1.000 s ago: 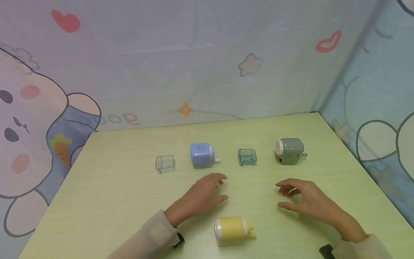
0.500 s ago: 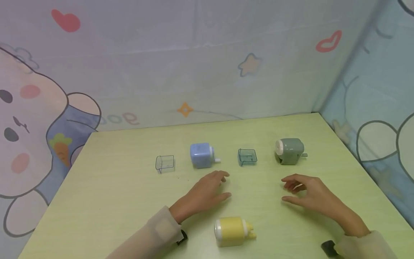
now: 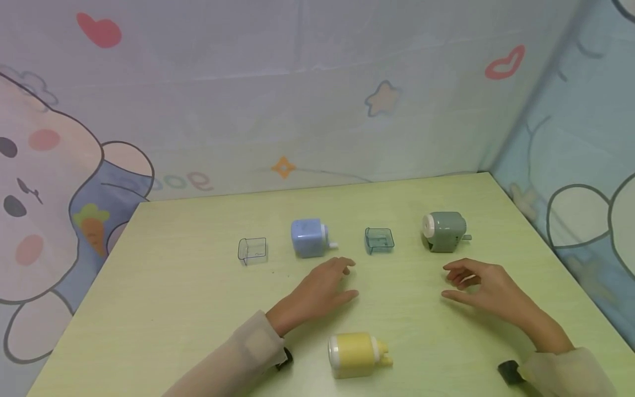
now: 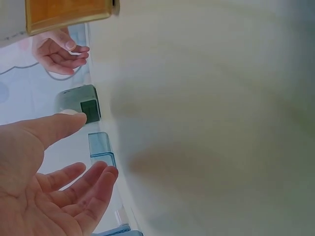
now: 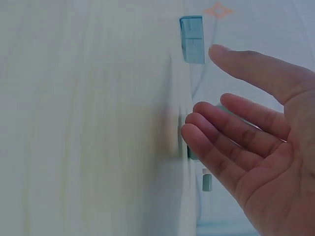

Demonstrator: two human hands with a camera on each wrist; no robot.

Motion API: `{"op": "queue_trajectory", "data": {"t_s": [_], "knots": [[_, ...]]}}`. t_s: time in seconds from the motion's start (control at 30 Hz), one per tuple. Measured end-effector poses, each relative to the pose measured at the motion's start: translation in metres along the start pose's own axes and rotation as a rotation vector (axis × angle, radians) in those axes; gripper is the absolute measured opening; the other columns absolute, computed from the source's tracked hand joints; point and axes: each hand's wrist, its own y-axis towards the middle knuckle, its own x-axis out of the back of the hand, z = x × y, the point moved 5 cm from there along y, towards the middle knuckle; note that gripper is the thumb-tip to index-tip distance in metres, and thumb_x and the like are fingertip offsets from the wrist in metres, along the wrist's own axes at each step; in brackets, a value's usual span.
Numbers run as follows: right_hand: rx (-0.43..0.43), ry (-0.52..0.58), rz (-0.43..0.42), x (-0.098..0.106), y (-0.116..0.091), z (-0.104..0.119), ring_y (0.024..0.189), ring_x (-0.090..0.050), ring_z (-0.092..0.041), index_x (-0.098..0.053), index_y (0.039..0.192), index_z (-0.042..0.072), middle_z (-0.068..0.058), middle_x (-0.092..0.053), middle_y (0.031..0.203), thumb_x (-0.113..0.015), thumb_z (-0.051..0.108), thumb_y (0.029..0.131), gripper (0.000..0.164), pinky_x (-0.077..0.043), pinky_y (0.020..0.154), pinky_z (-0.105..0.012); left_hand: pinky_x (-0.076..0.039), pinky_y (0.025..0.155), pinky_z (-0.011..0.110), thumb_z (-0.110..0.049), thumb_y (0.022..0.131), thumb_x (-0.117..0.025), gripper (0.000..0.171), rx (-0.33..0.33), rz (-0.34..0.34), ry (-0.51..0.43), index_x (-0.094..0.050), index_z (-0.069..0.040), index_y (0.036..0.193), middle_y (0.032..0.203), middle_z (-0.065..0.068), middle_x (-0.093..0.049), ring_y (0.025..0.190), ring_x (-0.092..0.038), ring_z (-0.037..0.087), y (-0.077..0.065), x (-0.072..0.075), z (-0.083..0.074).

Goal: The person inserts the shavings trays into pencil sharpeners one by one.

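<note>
My left hand hovers over the table with thumb and fingers apart, holding nothing. Just beyond its fingertips lies a blue crank pencil sharpener with a white handle end. My right hand, also holding nothing, is held with loosely bent fingers in front of a green pencil sharpener. Between those two sharpeners lies a greenish clear shavings drawer; another clear drawer is left of the blue one. Nearest the person, a yellow pencil sharpener lies below the left hand; its amber drawer shows in the left wrist view.
The pale yellow-green table carries all these things. Behind it hangs a printed cloth backdrop, and a second cloth borders the right side. A few dark specks lie near the blue sharpener.
Both hands have drifted forward and slightly to the right, the right hand closer to the green sharpener. The sharpeners and drawers have stayed in place.
</note>
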Motion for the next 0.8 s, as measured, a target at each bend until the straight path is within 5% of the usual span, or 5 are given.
{"op": "queue_trajectory", "data": {"t_s": [0.8], "knots": [[-0.071,-0.061,-0.058,0.021,0.009,-0.029,0.073,-0.059,-0.018,-0.06,0.101,0.003,-0.005,-0.063,0.084,-0.078,0.022,0.072,0.039,-0.051,0.064,-0.027,-0.04,0.085,0.026,-0.034,0.086,-0.062,0.056,0.031,-0.018,0.035,-0.04,-0.007,0.13,0.108,0.003,-0.055,0.096,-0.05,0.012,0.019,-0.007,0.006]]}}
